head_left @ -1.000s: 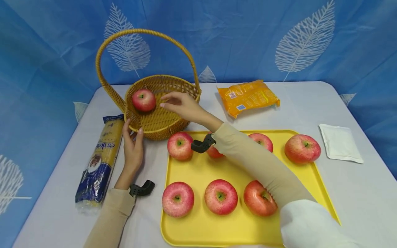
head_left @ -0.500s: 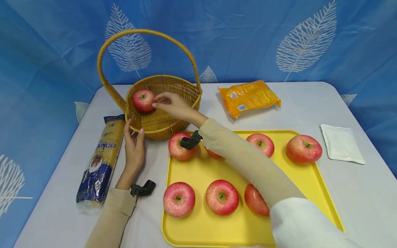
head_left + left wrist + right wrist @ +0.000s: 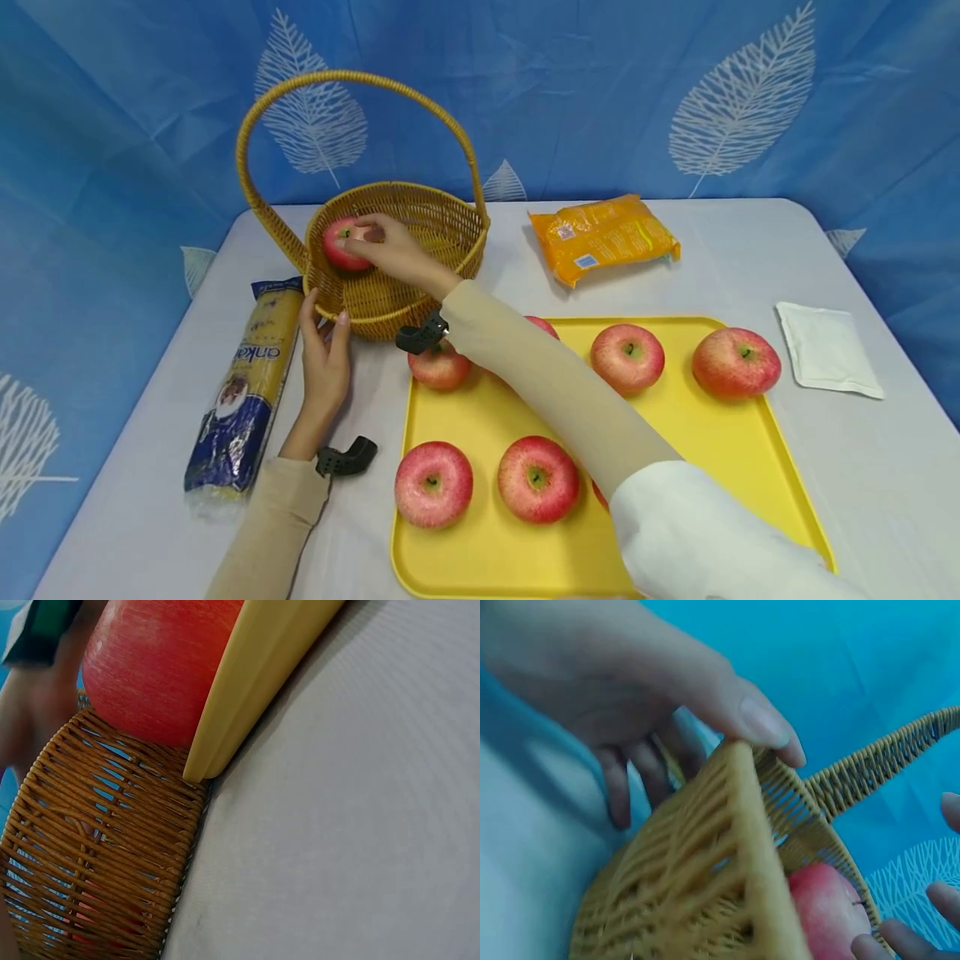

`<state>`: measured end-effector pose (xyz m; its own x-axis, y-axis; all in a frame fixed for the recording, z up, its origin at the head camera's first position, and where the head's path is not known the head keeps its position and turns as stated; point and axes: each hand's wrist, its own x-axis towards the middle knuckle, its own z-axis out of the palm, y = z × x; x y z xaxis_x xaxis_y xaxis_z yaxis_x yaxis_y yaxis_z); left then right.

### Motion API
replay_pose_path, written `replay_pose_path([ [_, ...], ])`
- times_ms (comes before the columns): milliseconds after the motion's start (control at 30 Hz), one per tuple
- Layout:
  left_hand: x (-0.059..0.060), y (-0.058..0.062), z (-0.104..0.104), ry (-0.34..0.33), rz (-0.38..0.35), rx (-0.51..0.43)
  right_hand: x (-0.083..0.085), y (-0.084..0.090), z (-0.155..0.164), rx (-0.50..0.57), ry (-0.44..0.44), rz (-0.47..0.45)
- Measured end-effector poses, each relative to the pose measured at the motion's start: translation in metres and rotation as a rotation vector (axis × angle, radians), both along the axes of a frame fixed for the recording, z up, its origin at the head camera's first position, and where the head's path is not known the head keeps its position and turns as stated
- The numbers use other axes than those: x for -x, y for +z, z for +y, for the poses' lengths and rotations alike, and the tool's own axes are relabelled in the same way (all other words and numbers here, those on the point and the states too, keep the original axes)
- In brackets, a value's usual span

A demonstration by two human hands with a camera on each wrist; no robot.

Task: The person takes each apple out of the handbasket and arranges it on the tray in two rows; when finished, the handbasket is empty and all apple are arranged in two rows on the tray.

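Observation:
In the head view a wicker basket (image 3: 397,310) with a tall handle stands at the back left, one red apple (image 3: 335,252) lying inside it. My left hand (image 3: 326,367) holds the front left of its rim; in the right wrist view the thumb (image 3: 761,724) lies over the rim, other fingers hanging outside. My right hand (image 3: 393,250) reaches into the basket, thumb and fingers loosely spread over the apple's right side. Whether the fingertips bear on the apple is unclear. The right wrist view shows spread fingers (image 3: 946,900) beside that apple (image 3: 826,911).
Several apples (image 3: 537,479) lie on a yellow tray (image 3: 660,577), some partly behind the right sleeve. A noodle-like blue and gold packet (image 3: 247,383) is left of the basket. An orange packet (image 3: 603,237) and a white sachet (image 3: 828,347) lie to the right.
My right hand has moved left inside the basket, from beside the apple to over its right side. The left hand and the basket have stayed put.

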<state>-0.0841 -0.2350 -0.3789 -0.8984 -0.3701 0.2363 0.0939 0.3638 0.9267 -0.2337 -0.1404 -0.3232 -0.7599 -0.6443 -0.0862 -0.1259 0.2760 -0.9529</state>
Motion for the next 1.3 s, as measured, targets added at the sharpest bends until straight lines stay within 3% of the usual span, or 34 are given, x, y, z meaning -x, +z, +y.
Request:
replay_pose_path([
  [300, 0.000, 0.000, 0.001, -0.001, -0.018, -0.018, -0.002, -0.013, -0.023, 0.081, -0.100, -0.060],
  [533, 0.001, 0.001, 0.000, 0.005, 0.001, -0.010, 0.011, -0.020, -0.033, 0.174, -0.207, -0.054],
  [667, 0.001, 0.000, 0.000, 0.005, 0.000, -0.014, 0.017, -0.022, -0.035, 0.160, -0.262, -0.068],
  [867, 0.002, 0.000, 0.002, 0.009, 0.007, -0.024, 0.022, -0.021, -0.034, 0.147, -0.315, -0.213],
  [1067, 0.001, 0.000, 0.002, 0.014, -0.003, -0.018, 0.025, -0.022, -0.035, 0.090, -0.310, -0.326],
  [1300, 0.000, 0.001, -0.002, 0.011, 0.000, -0.007, 0.024, -0.024, -0.041, 0.040, -0.282, -0.356],
])
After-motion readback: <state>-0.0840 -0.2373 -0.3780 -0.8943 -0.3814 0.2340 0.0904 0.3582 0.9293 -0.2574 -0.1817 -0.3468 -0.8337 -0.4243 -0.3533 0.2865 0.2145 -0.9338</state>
